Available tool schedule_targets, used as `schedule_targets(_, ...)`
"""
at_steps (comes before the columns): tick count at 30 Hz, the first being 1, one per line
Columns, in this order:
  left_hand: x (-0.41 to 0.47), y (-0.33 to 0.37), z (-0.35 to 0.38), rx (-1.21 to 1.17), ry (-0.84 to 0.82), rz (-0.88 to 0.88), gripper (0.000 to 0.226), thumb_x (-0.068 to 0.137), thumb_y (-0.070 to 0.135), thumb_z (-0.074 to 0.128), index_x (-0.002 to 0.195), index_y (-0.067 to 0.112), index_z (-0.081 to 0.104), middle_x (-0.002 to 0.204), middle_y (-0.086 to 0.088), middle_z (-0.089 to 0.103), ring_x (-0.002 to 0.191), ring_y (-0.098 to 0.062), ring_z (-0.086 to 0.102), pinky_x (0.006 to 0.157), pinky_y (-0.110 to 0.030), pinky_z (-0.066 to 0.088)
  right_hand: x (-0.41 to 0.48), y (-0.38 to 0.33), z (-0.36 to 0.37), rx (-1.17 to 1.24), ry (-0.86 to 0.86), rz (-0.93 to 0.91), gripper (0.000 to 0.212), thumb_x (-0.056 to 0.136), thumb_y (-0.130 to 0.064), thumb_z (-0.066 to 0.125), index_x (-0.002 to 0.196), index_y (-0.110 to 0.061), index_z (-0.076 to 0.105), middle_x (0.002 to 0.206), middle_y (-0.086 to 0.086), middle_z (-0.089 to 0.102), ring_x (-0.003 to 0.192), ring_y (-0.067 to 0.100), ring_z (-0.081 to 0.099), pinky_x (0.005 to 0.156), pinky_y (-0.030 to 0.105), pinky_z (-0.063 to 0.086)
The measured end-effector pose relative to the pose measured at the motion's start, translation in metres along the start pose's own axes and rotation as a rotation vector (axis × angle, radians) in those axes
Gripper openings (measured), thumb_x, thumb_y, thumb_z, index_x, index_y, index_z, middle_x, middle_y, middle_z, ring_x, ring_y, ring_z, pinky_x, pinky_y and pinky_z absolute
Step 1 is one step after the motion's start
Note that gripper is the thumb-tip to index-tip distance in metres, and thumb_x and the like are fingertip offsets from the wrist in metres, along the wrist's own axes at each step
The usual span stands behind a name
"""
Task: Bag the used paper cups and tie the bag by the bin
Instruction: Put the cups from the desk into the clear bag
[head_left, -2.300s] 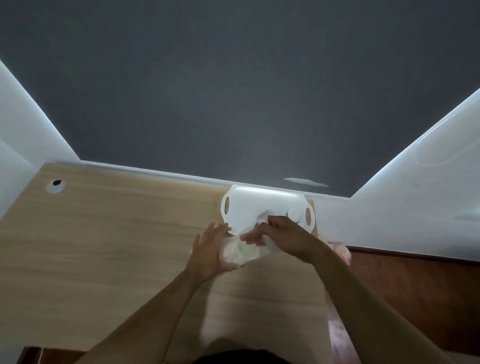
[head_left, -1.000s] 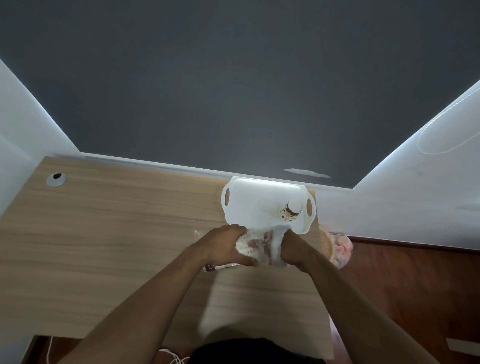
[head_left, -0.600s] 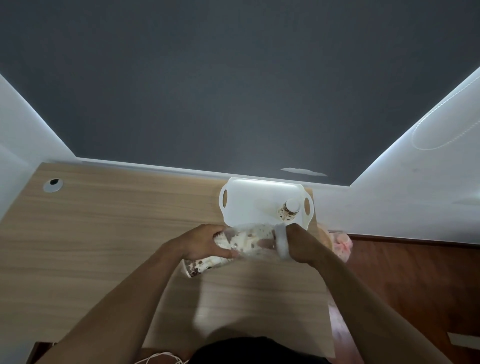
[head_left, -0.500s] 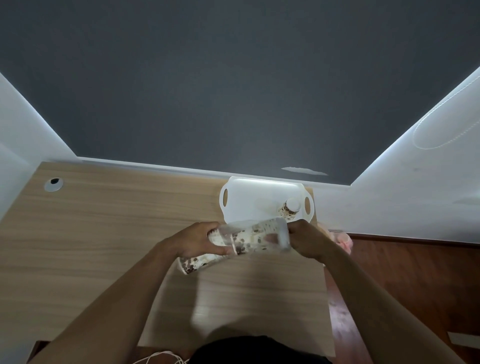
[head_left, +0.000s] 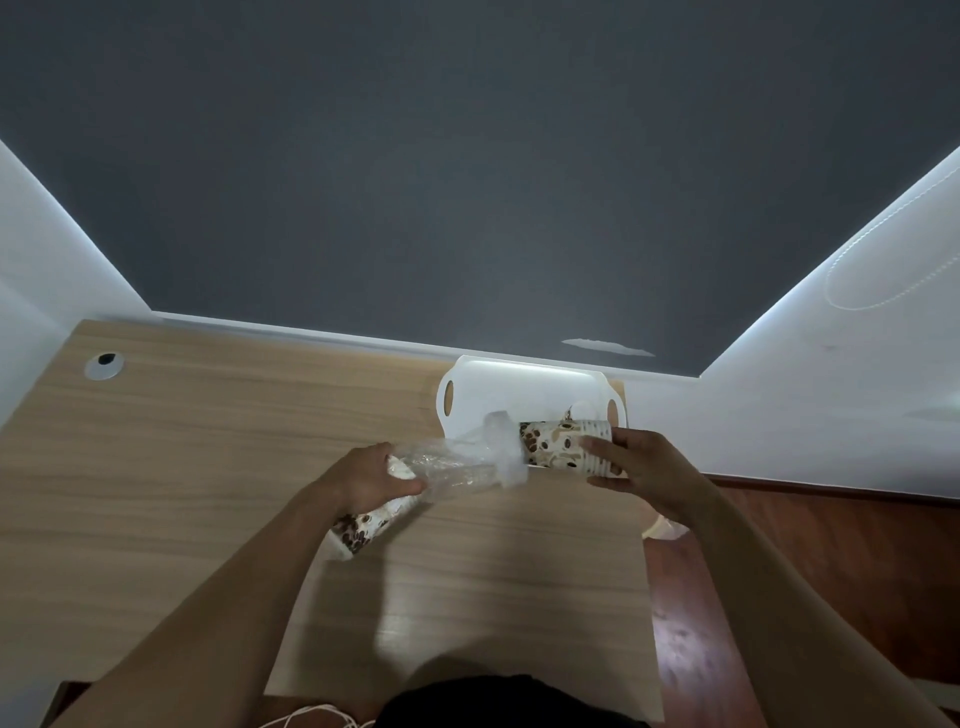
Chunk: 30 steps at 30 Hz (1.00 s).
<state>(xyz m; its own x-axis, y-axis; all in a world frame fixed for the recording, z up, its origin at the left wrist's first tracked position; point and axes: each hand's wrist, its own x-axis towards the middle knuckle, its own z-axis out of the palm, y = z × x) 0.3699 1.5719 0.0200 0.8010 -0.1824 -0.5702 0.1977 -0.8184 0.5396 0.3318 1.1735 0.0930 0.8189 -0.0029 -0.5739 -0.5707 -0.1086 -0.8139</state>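
Note:
My right hand (head_left: 649, 467) grips a lying stack of brown-patterned paper cups (head_left: 558, 447) by its right end, over the front edge of a white tray (head_left: 519, 384). The stack's left end sits at the crumpled mouth of a clear plastic bag (head_left: 457, 467). My left hand (head_left: 363, 478) pinches the bag's other end; the bag looks nearly empty along its length. Another patterned cup (head_left: 358, 532) lies tilted on the wooden table (head_left: 208, 467), just under my left hand.
The tray has cut-out handles and stands at the table's back right, by the wall. A cable hole (head_left: 104, 365) is at the far left. The table's right edge drops to a red-brown floor (head_left: 831, 571), where a pale object (head_left: 665, 529) peeks below my right wrist.
The cup stack, earlier wrapped in the bag between both hands, now lies mostly outside it to the right. My right hand has moved right with it; my left hand keeps the bag.

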Motion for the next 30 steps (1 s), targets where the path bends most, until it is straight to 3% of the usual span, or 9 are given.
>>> schedule_targets(3, 0.001, 0.001, 0.007, -0.041, 0.006, -0.134, 0.076, 0.082, 0.079, 0.076, 0.132, 0.022, 0.069, 0.128, -0.002, 0.076, 0.105, -0.02, 0.068, 0.083, -0.031, 0.049, -0.001, 0.001, -0.003, 0.048, 0.066, -0.038, 0.023, 0.102, -0.012, 0.073, 0.119, 0.003, 0.074, 0.119, 0.019, 0.079, 0.108, 0.027, 0.076, 0.078, 0.027, 0.068)
schedule_targets(7, 0.003, 0.008, 0.024, -0.235, 0.002, -0.231, 0.082, 0.069, 0.089, 0.069, 0.108, 0.018, 0.083, 0.102, -0.007, 0.083, 0.091, -0.025, 0.079, 0.071, -0.031, 0.057, 0.002, 0.007, 0.0, 0.291, 0.082, -0.009, 0.034, 0.102, -0.022, 0.074, 0.124, 0.004, 0.075, 0.124, 0.022, 0.079, 0.124, 0.034, 0.073, 0.097, 0.045, 0.066)
schedule_targets(12, 0.006, 0.042, 0.042, -0.492, -0.01, -0.14, 0.05, 0.086, 0.07, 0.081, 0.103, 0.024, 0.085, 0.091, 0.003, 0.088, 0.09, -0.022, 0.085, 0.091, -0.039, 0.064, 0.002, 0.015, 0.007, 0.362, -0.038, 0.02, 0.037, 0.104, -0.024, 0.071, 0.129, 0.002, 0.075, 0.132, 0.023, 0.076, 0.127, 0.032, 0.07, 0.113, 0.056, 0.056)
schedule_targets(16, 0.006, 0.075, 0.05, -0.647, -0.039, -0.059, 0.044, 0.09, 0.066, 0.079, 0.115, 0.029, 0.082, 0.103, 0.005, 0.088, 0.1, -0.02, 0.084, 0.102, -0.044, 0.064, 0.0, 0.017, 0.013, 0.309, -0.151, 0.039, 0.032, 0.107, -0.023, 0.067, 0.133, -0.005, 0.075, 0.133, 0.016, 0.077, 0.122, 0.026, 0.073, 0.111, 0.053, 0.057)
schedule_targets(19, 0.006, 0.096, 0.054, -0.652, -0.014, -0.016, 0.049, 0.091, 0.075, 0.069, 0.117, 0.035, 0.081, 0.108, 0.01, 0.087, 0.107, -0.018, 0.082, 0.105, -0.043, 0.061, 0.002, 0.017, 0.016, 0.213, -0.12, 0.032, 0.031, 0.101, -0.027, 0.075, 0.123, -0.005, 0.074, 0.109, 0.005, 0.08, 0.094, 0.016, 0.073, 0.107, 0.051, 0.061)
schedule_targets(21, 0.004, 0.107, 0.056, -0.682, -0.001, 0.003, 0.056, 0.091, 0.08, 0.067, 0.126, 0.039, 0.079, 0.113, 0.016, 0.086, 0.11, -0.013, 0.08, 0.108, -0.042, 0.059, 0.004, 0.017, 0.018, 0.152, -0.047, 0.02, 0.044, 0.099, -0.028, 0.078, 0.134, -0.004, 0.064, 0.101, 0.01, 0.074, 0.086, 0.018, 0.067, 0.101, 0.047, 0.064)
schedule_targets(24, 0.008, 0.125, 0.06, -0.733, 0.031, 0.013, 0.055, 0.091, 0.077, 0.067, 0.13, 0.039, 0.077, 0.113, 0.017, 0.085, 0.109, -0.012, 0.08, 0.11, -0.044, 0.059, 0.008, 0.018, 0.012, 0.102, -0.027, -0.009, 0.047, 0.106, -0.023, 0.07, 0.15, -0.02, 0.053, 0.109, 0.016, 0.076, 0.09, 0.022, 0.074, 0.097, 0.042, 0.066)
schedule_targets(28, 0.012, 0.15, 0.068, -0.697, 0.081, 0.06, 0.042, 0.097, 0.071, 0.064, 0.123, 0.042, 0.078, 0.109, 0.017, 0.086, 0.106, -0.01, 0.08, 0.108, -0.042, 0.059, 0.012, 0.017, -0.002, 0.036, -0.093, -0.057, 0.051, 0.111, -0.008, 0.058, 0.154, -0.035, 0.051, 0.126, 0.016, 0.074, 0.111, 0.028, 0.081, 0.107, 0.047, 0.061)
schedule_targets(30, 0.015, 0.16, 0.072, -0.682, 0.067, 0.09, 0.034, 0.102, 0.065, 0.064, 0.118, 0.038, 0.079, 0.109, 0.013, 0.086, 0.105, -0.011, 0.081, 0.109, -0.043, 0.059, 0.013, 0.019, -0.01, -0.034, -0.092, -0.072, 0.061, 0.106, -0.003, 0.062, 0.155, -0.037, 0.049, 0.131, 0.01, 0.07, 0.113, 0.02, 0.08, 0.108, 0.044, 0.061)
